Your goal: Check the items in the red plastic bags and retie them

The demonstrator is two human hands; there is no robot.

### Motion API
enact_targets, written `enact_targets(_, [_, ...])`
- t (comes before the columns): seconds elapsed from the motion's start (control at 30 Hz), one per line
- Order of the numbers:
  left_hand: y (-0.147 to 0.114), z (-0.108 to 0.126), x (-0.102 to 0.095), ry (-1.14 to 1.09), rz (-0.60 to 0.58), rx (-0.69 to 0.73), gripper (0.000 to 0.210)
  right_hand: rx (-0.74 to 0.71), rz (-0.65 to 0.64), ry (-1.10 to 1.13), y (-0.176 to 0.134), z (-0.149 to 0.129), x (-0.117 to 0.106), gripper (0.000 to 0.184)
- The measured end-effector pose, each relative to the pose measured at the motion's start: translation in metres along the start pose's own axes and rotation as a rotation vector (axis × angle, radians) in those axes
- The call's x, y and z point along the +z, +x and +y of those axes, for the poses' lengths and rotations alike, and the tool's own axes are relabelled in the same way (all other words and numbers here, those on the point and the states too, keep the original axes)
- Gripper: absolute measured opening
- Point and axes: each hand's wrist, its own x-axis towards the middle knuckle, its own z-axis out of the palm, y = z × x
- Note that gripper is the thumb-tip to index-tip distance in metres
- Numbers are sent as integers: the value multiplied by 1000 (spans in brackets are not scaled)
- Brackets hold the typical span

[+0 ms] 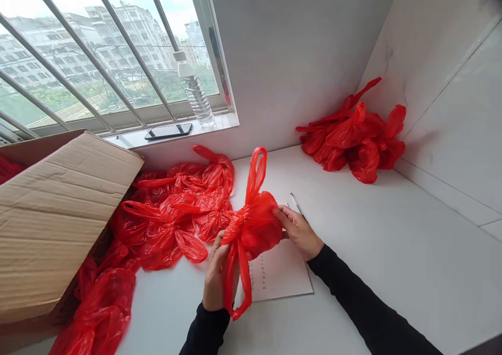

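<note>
A knotted red plastic bag is held up between both my hands, its two handle loops sticking out above and below the knot. My left hand grips it at the lower left, with the fingers partly behind the bag. On the right side, my right hand pinches the bag between thumb and fingers. What the bag contains cannot be made out. Beneath it lies a sheet of paper with handwritten marks, partly covered by the bag. A pen rests just beyond my right hand.
Several tied red bags lie at left, by a tilted cardboard box. Another pile of red bags sits in the far right corner of the white table. A water bottle and a phone stand on the windowsill.
</note>
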Motion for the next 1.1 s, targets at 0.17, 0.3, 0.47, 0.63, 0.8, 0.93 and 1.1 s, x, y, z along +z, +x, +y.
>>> enact_targets(0.17, [0,8,7,-328,-236,-177,40,-59,20,93,0,2,2,36])
enact_targets(0.3, [-2,-1,10,-233,-288,-252,39,-71,-43,105,-4,2,6,32])
enact_targets(0.47, [-7,-14,13,-125,-326,-234,31,-174,-105,-9,-8,4,14,34])
enact_targets(0.63, [1,-16,3,-90,-255,-116,37,-168,-114,-143,-6,6,13,38])
enact_targets(0.8, [8,-18,-6,-25,-264,-106,39,-150,-145,-140,-7,10,13,32])
enact_targets(0.93, [10,-22,-6,23,-257,-129,30,-166,-127,-77,-8,11,15,32])
enact_targets(1.1, [10,-24,-4,40,-194,-119,30,-152,-180,-64,-8,13,16,34])
